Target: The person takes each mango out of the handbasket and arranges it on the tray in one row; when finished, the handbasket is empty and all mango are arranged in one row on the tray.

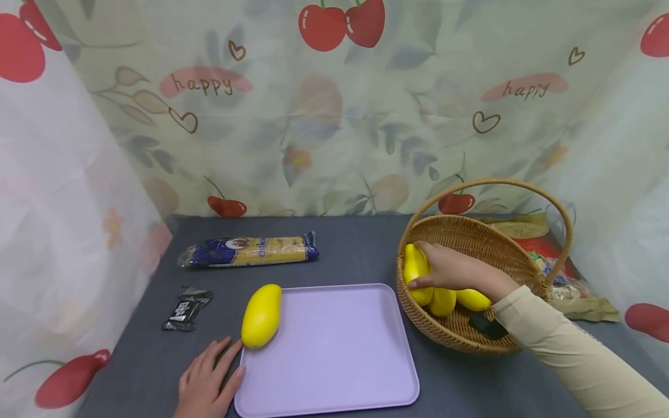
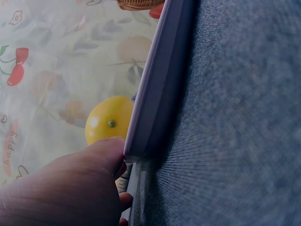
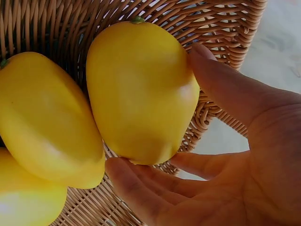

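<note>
Inside the wicker basket (image 1: 465,342), my right hand (image 1: 457,268) grips a yellow mango (image 3: 141,89), thumb on one side and fingers at its lower end. Beside it in the basket lie a second mango (image 3: 49,117) and a third mango (image 3: 28,193), with a small dark item (image 1: 487,325) near them. Another mango (image 1: 261,316) rests at the left edge of the lilac tray (image 1: 334,348). My left hand (image 1: 206,377) lies by that edge with its fingers spread, and its thumb (image 2: 110,150) touches the tray's rim.
A pack of spaghetti (image 1: 256,249) lies behind the tray. To the left is a small black wrapped packet (image 1: 187,309). A red and brown bag (image 1: 554,249) lies behind and right of the basket, whose tall handle (image 1: 491,181) arches above it. Patterned curtains (image 1: 340,133) enclose the table.
</note>
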A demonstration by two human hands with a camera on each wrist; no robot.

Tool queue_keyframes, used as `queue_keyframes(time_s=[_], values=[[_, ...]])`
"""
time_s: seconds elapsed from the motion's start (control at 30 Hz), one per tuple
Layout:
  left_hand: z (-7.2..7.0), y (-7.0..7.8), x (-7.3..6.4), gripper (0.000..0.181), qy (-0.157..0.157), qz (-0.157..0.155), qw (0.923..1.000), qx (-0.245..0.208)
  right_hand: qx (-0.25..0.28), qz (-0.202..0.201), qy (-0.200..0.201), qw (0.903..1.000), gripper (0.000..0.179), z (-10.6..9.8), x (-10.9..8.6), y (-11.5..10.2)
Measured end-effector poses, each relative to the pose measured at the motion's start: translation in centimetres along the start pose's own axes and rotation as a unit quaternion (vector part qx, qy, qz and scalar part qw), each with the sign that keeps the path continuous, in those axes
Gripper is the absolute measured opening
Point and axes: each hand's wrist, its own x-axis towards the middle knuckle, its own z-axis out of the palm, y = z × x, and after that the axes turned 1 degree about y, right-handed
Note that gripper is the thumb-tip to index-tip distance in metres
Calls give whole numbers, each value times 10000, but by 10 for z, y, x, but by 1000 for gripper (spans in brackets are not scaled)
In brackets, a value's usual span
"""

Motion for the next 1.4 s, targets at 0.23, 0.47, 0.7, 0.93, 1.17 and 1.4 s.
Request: queue_keyframes(time_s=[0.23,0.47,0.7,0.93,1.17,1.4], values=[[1,0,0,82,34,16,10000,73,100,23,-143,9998,101,-2,-2,-5],[1,-1,1,81,34,43,9999,118,210,-32,-106,9997,102,1,-4,-3],[1,-2,0,80,70,50,9999,106,233,-75,-97,9997,101,1,-5,-3],[1,-2,1,84,-36,-16,10000,-4,123,-78,-36,9999,99,-1,-9,-3],[1,-3,0,84,-24,-17,10000,-5,87,-206,100,9997,99,-3,-14,-1],[1,-3,1,82,46,20,10000,39,59,-262,206,9994,101,-12,-25,-7]])
